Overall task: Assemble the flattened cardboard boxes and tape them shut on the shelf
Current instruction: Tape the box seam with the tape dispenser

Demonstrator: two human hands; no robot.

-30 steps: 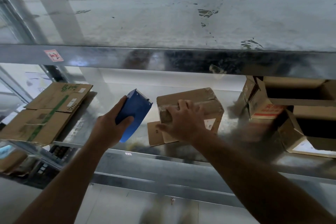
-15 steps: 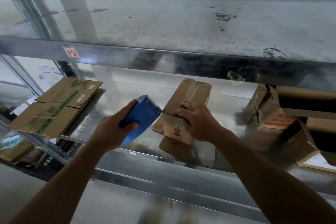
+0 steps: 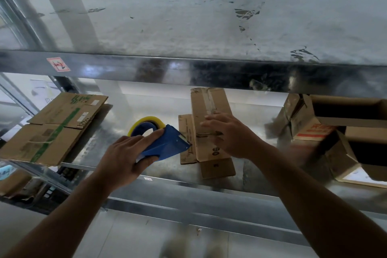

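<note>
Left fingers are curling round the blue tape dispenser, index lying along its top, thumb tucked under. The left hand is gripping it. Right fingers are spreading, fairly straight, lying over the top of the small cardboard box. They are blurring, so contact is looking likely but I cannot tell for sure. The right hand is pinching nothing.

Key relation: the box is lying directly right of the dispenser, with its long axis running away from the person, front to back on the metal shelf. The dispenser's nose is pointing right at the box's left side, just beside or touching the loose side flap. The yellow tape roll is sitting at the dispenser's far-left end. A taped seam is running lengthways along the box top. The near end is looking unsealed, with the near flap lying flat toward the person.

Judging: the left hand is carrying the tool and sitting right at the box, while the right hand is doing the steadying. The dispenser is lying crosswise to the box axis, so the coming move is probably needing a turn of tool or box to line up with that near end.

Further out: flattened cardboard boxes are lying stacked at the shelf's left, well apart. Open assembled boxes are sitting at the right.
</note>
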